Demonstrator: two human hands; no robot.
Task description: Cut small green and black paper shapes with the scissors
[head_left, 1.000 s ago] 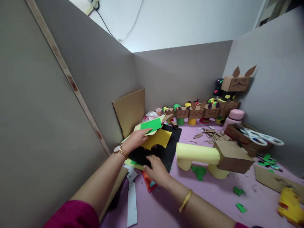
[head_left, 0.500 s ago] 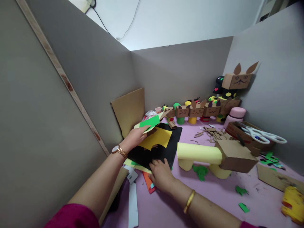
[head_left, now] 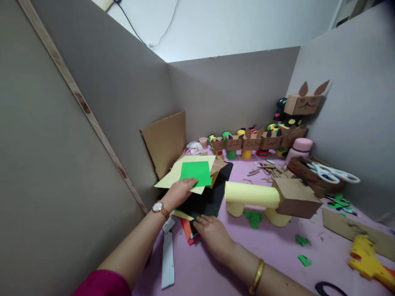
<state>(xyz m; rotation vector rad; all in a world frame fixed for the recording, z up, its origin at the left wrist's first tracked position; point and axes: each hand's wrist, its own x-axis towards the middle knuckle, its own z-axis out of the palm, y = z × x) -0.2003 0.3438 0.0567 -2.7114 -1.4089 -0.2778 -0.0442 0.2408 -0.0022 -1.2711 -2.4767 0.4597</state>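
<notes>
Clock centred on the paper pile; 12 is away from the person. Left hand [head_left: 179, 194]: fingers laid forward over a square bright-green paper sheet [head_left: 200, 172]; whether it is pinched from below cannot be told. Right hand [head_left: 216, 237], at 5 o'clock: fingertips gathered at the near edge of a large black sheet [head_left: 212, 201], beside folded orange-red paper [head_left: 186, 230]; its grip cannot be told.

Change: the green sheet, tilted half a second ago, is now laid nearly level with the pale-yellow paper sheet [head_left: 173, 174] beneath it. Most of the golden-yellow cut sheet [head_left: 214, 181] is thereby hidden; the pile is judged to be more closely gathered.

Surface: a purple-pink tabletop [head_left: 247, 259]. A pale-yellow rolled-paper figure with a brown cardboard box head [head_left: 251, 195] is stood at 3 o'clock; a yellow glue gun [head_left: 365, 257] is seen at 4.

Room: enclosed by grey partition panels [head_left: 234, 90].
</notes>
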